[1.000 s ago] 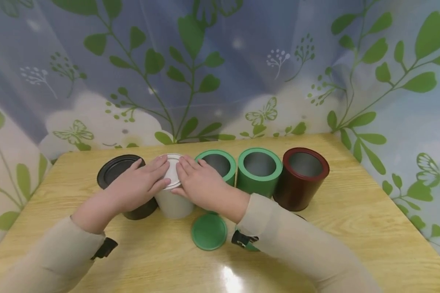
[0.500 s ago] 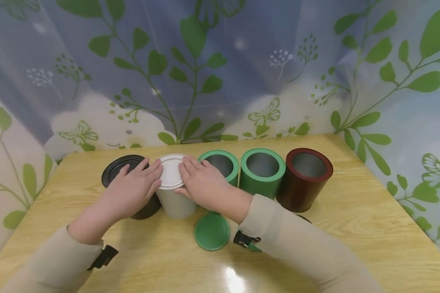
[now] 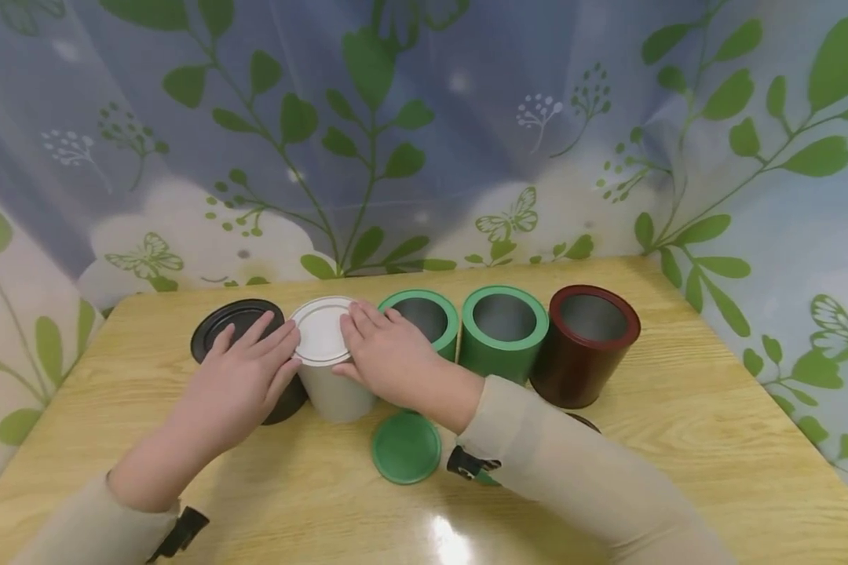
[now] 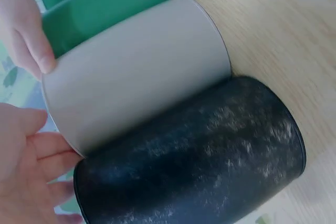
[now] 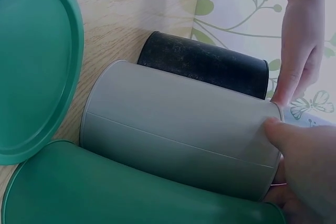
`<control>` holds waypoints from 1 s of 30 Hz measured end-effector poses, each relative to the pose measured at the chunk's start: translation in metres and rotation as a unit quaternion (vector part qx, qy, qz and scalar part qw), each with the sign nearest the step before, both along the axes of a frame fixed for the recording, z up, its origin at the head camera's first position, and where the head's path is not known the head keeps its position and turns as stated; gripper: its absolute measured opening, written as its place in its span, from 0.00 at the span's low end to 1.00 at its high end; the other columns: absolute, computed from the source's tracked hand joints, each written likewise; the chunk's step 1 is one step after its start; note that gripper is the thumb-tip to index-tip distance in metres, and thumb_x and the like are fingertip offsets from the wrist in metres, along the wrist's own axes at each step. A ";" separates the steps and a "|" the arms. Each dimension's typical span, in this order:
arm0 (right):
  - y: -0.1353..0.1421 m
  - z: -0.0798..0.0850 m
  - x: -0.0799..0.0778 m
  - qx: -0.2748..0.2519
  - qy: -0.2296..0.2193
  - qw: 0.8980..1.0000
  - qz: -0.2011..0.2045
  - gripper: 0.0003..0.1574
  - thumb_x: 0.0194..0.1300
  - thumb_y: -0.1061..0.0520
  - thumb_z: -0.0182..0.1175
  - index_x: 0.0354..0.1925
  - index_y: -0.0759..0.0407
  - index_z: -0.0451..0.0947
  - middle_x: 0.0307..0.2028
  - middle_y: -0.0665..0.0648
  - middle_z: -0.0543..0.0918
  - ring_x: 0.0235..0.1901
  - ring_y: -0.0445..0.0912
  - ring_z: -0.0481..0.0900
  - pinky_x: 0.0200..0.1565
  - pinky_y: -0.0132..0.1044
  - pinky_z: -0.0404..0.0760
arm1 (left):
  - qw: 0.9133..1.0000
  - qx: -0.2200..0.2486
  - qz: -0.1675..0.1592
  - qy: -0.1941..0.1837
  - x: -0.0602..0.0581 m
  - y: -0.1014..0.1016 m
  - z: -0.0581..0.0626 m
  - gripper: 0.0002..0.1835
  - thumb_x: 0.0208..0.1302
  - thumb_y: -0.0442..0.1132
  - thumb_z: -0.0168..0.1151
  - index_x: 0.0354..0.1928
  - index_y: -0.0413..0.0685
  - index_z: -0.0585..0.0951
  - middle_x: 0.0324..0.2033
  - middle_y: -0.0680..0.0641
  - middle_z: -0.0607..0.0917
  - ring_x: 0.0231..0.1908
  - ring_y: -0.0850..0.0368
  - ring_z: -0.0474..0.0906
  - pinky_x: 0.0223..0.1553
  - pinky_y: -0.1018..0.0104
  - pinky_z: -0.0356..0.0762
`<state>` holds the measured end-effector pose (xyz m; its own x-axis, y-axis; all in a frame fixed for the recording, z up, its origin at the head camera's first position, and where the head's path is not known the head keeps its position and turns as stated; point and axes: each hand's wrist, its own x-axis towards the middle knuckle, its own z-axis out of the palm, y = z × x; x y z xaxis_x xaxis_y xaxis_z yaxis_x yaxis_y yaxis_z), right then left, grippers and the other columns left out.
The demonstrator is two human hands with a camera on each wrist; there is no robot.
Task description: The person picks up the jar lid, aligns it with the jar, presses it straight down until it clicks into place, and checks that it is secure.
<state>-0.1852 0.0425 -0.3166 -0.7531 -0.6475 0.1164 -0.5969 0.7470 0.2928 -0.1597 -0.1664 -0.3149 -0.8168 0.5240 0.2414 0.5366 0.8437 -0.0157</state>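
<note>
A white can (image 3: pixel 335 395) stands upright with a white lid (image 3: pixel 320 329) on top. My right hand (image 3: pixel 399 357) rests on the right part of that lid, fingers straight. In the right wrist view its thumb (image 5: pixel 278 132) lies against the can's side by the rim. My left hand (image 3: pixel 240 377) is spread over the neighbouring black can (image 3: pixel 287 404), which has a black lid (image 3: pixel 208 326). Its fingertips reach the white lid's left edge. From the left wrist view, the left fingers (image 4: pixel 55 158) extend past the tops of both cans.
Two green cans (image 3: pixel 503 359) and a dark red can (image 3: pixel 571 377) stand uncovered to the right. A green lid (image 3: pixel 406 447) lies in front on the wooden table (image 3: pixel 311 502). My right sleeve (image 3: pixel 558 455) hides most of another green lid (image 3: pixel 489 478) and a dark lid (image 3: pixel 583 422).
My left hand has slid left off the white lid, over the black can, uncovering more of the white lid. My right hand stays on the lid's right part.
</note>
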 end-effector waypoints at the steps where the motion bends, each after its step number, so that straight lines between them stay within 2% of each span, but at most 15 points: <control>1: 0.000 0.000 0.000 0.001 0.003 1.000 0.000 0.42 0.69 0.33 0.40 0.67 0.62 0.62 0.65 0.61 0.64 0.66 0.50 0.60 0.61 0.44 0.66 | 1.000 0.003 -0.006 0.009 0.000 0.000 -0.001 0.24 0.68 0.44 0.52 0.61 0.38 0.72 0.60 0.41 0.72 0.64 0.39 0.59 0.58 0.33 0.53; 7: 0.002 0.001 0.000 -0.002 0.021 1.000 0.010 0.40 0.70 0.34 0.41 0.67 0.61 0.62 0.65 0.62 0.65 0.65 0.50 0.61 0.60 0.43 0.67 | 0.998 0.019 -0.029 0.059 -0.003 0.000 0.000 0.23 0.63 0.44 0.59 0.56 0.37 0.77 0.55 0.40 0.77 0.60 0.39 0.65 0.56 0.34 0.58; 13: 0.001 0.000 0.000 -0.004 0.003 1.000 0.005 0.40 0.70 0.35 0.40 0.67 0.59 0.61 0.66 0.62 0.63 0.66 0.51 0.59 0.61 0.44 0.66 | 0.986 0.037 -0.071 0.147 -0.003 -0.001 -0.001 0.18 0.53 0.41 0.67 0.44 0.37 0.84 0.43 0.42 0.84 0.52 0.42 0.75 0.52 0.37 0.65; 22: 0.002 -0.001 0.001 -0.002 -0.007 1.000 -0.002 0.35 0.71 0.35 0.40 0.69 0.48 0.60 0.66 0.63 0.63 0.67 0.52 0.58 0.60 0.46 0.66 | 0.978 0.036 -0.101 0.176 -0.006 0.002 -0.002 0.16 0.50 0.39 0.69 0.40 0.35 0.85 0.39 0.41 0.85 0.46 0.45 0.80 0.50 0.42 0.70; 25: 0.002 -0.003 0.002 -0.003 -0.010 1.000 0.003 0.34 0.71 0.36 0.39 0.70 0.45 0.58 0.65 0.63 0.63 0.66 0.52 0.58 0.60 0.47 0.66 | 0.972 0.036 -0.118 0.200 -0.004 0.003 -0.004 0.15 0.47 0.36 0.72 0.37 0.35 0.85 0.36 0.41 0.86 0.44 0.46 0.80 0.49 0.43 0.71; 30: 0.001 -0.004 0.001 -0.004 0.009 1.000 0.013 0.34 0.71 0.36 0.39 0.70 0.45 0.59 0.65 0.63 0.64 0.66 0.52 0.59 0.59 0.46 0.68 | 0.962 0.047 -0.136 0.233 -0.003 0.004 -0.005 0.13 0.44 0.33 0.72 0.33 0.34 0.85 0.33 0.41 0.86 0.41 0.46 0.81 0.46 0.44 0.72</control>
